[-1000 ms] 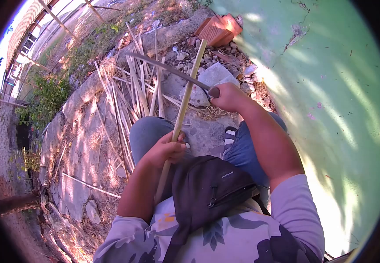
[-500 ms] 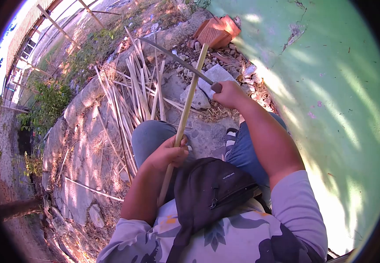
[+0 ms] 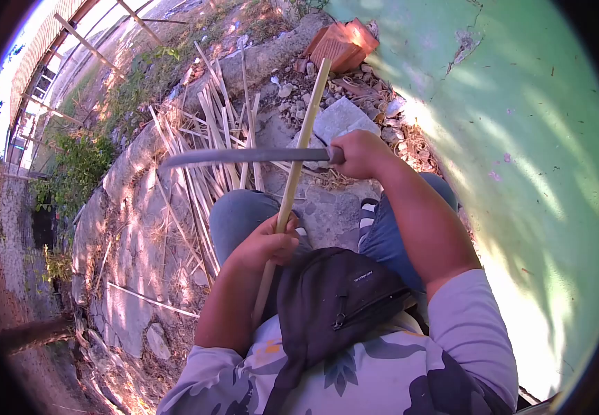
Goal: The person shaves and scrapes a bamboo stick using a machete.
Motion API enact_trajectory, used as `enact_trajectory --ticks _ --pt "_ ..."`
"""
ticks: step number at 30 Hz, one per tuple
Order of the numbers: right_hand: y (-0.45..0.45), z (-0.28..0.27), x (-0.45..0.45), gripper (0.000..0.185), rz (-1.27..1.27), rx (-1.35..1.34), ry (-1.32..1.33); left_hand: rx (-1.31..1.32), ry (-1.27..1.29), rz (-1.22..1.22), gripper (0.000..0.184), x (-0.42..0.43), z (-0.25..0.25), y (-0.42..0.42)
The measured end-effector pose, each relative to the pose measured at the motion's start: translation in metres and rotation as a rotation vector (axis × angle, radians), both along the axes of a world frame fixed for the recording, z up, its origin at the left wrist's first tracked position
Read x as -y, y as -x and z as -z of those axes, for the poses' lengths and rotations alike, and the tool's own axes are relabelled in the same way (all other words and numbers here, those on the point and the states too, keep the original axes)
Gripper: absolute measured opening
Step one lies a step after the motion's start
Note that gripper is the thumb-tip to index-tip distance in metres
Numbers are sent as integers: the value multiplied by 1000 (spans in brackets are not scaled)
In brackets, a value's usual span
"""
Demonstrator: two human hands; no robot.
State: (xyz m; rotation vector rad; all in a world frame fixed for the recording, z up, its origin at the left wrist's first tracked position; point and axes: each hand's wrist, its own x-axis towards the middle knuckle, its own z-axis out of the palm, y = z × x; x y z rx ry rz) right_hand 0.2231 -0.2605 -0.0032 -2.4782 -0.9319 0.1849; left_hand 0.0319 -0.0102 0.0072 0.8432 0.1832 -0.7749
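A long pale strip, like split bamboo [image 3: 303, 138], slants upward from my lap. My left hand [image 3: 269, 242] is wrapped round its lower part, above my left knee. My right hand [image 3: 360, 153] grips the handle of a long dark blade [image 3: 244, 156], which lies almost level and points left. The blade crosses the strip above my left hand; whether they touch is hard to tell. Beyond the blade, a pile of thin pale strips [image 3: 209, 117] rests on the ground to the left.
A light stone block [image 3: 346, 119] sits beyond my right hand, with orange tiles [image 3: 341, 47] farther back. The green wall [image 3: 520, 159] stands close on the right. A black bag [image 3: 334, 297] lies across my lap. One loose strip [image 3: 151, 299] lies at the left.
The blade has swung from slanting up and left to nearly level, its tip now lower and farther left. My right hand has shifted slightly. My left hand still holds the strip.
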Motion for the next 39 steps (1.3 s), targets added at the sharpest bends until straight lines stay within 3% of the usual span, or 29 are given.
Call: enact_trajectory --ticks 5,9,17,20,23,26,29,35,39 --pt "-13 -8 13 20 369 -94 -98 3 -61 2 28 1 3 -1" --pt "-6 -3 12 24 253 -103 -98 -17 -10 -5 27 -1 6 -2" --pt "24 -24 -10 16 -207 178 103 13 -64 4 27 3 1 0" --pt "8 -21 -3 16 -36 -48 167 11 -59 -5 28 1 3 3" --pt "-11 -5 7 19 279 -158 -26 24 -60 17 27 2 1 -2" --pt "-14 -11 13 21 355 -277 -67 17 -47 28 27 0 6 -2" --pt "-6 -6 12 18 259 -175 -73 3 -21 -8 26 1 3 -1" --pt "23 -31 -6 20 -99 0 182 2 -74 -8 27 4 3 0" --pt "12 -26 -4 17 -56 -52 182 7 -100 17 27 4 -2 -1"
